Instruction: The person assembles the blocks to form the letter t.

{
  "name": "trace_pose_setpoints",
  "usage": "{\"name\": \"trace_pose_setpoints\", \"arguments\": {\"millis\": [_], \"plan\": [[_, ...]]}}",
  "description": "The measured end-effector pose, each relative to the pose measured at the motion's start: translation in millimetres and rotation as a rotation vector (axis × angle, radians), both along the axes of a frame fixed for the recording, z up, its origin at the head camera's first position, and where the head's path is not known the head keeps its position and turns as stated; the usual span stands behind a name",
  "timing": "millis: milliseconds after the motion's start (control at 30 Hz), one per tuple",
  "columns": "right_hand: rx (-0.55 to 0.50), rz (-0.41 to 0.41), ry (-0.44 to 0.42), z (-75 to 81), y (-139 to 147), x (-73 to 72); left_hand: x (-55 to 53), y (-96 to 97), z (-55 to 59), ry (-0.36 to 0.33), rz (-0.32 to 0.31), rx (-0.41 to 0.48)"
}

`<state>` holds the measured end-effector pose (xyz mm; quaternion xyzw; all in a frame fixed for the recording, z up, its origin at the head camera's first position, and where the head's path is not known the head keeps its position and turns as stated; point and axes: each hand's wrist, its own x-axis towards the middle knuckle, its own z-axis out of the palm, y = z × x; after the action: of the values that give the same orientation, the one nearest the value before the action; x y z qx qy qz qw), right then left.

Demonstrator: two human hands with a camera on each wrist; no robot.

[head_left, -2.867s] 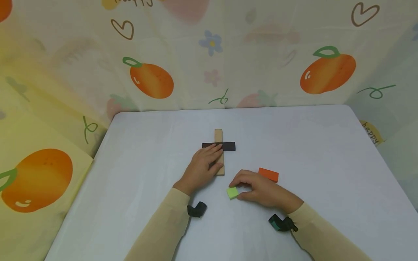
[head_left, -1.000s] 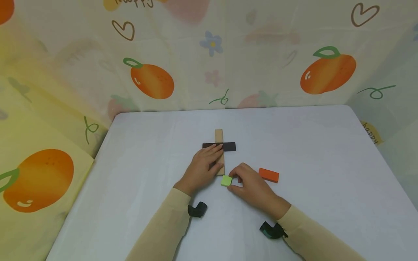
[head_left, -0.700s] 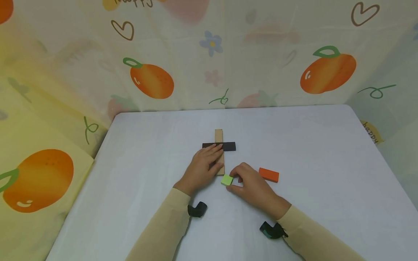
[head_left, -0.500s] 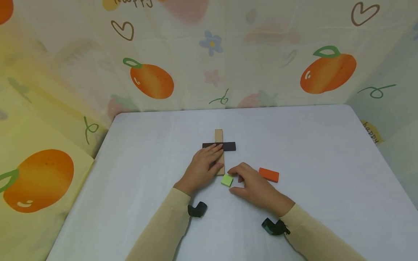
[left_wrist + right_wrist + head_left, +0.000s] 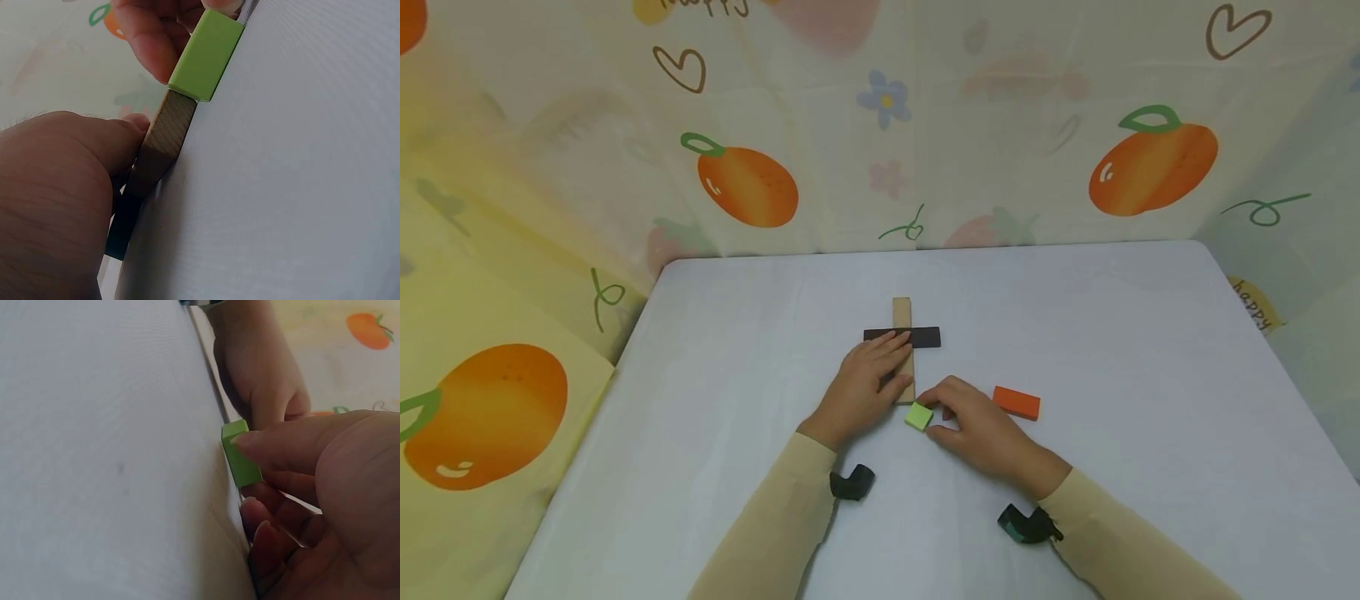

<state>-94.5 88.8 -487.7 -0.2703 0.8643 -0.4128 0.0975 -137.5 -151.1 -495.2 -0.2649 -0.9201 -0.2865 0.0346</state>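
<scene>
A pale wooden strip (image 5: 902,312) lies pointing away from me, and a dark strip (image 5: 928,337) crosses it. My left hand (image 5: 861,383) rests over both with its fingers stretched out, covering part of each. At the wooden strip's near end sits a small lime-green block (image 5: 918,417), turned at a slant. My right hand (image 5: 985,429) pinches this block between thumb and index finger. In the left wrist view the green block (image 5: 206,56) sits right at the wooden strip's end face (image 5: 172,122). The right wrist view shows the thumb on the green block (image 5: 242,459).
An orange block (image 5: 1017,402) lies on the white tabletop (image 5: 1112,333), just beyond the right hand. A patterned cloth (image 5: 985,125) hangs behind the table's far edge. Both wrists wear black camera mounts, the left one (image 5: 853,482) close over the tabletop.
The right hand has brought the green block leftward and away from me to the wooden strip's near end. Its fingers loosened briefly, then closed on the block again. The left hand stays put.
</scene>
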Motion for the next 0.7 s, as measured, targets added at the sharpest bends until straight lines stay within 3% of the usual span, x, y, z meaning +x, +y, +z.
{"name": "trace_pose_setpoints", "arguments": {"millis": [700], "plan": [[0.012,-0.022,0.025,-2.0,-1.6,0.3,-0.7,-0.9,-2.1,0.011,-0.011,0.006]]}}
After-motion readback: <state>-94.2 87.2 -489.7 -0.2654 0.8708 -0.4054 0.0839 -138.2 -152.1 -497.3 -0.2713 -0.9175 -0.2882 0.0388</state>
